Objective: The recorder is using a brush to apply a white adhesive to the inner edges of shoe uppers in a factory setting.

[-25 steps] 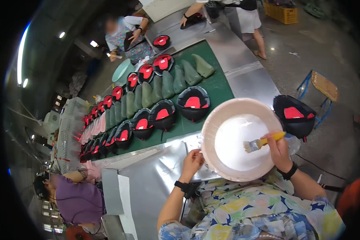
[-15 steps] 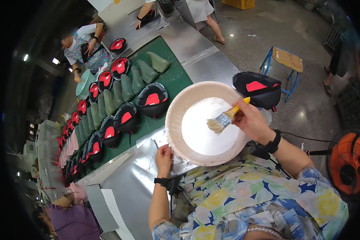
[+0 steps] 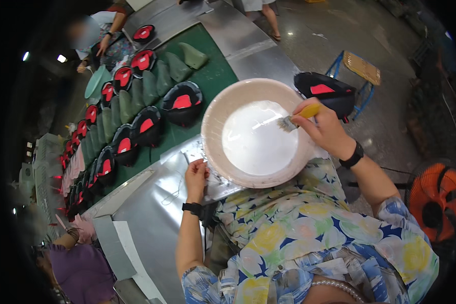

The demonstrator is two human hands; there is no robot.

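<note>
My right hand (image 3: 332,133) is closed around the yellow handle of a paintbrush (image 3: 309,111). Its bristles point left over the white liquid (image 3: 258,144) in a big beige basin (image 3: 215,109); whether they touch the surface is unclear. Left of the basin's near side, my left hand (image 3: 196,180) rests by the metal tabletop with its fingers curled in. What those fingers hold, if anything, is hidden. Just beyond my right hand sits a black shoe upper (image 3: 334,104) with a red patch inside.
Rows of similar black uppers (image 3: 182,104) and green shoe lasts (image 3: 192,55) cover a green board (image 3: 215,63) to the left. A blue-legged stool (image 3: 362,68) stands at right, an orange fan (image 3: 435,197) nearer me. Co-workers sit at far left (image 3: 99,35) and lower left (image 3: 81,273).
My right hand has tilted the brush, its bristles now farther right and up, close to the basin's right wall. My left hand stays by the basin, fingers still curled. The whole view has shifted slightly.
</note>
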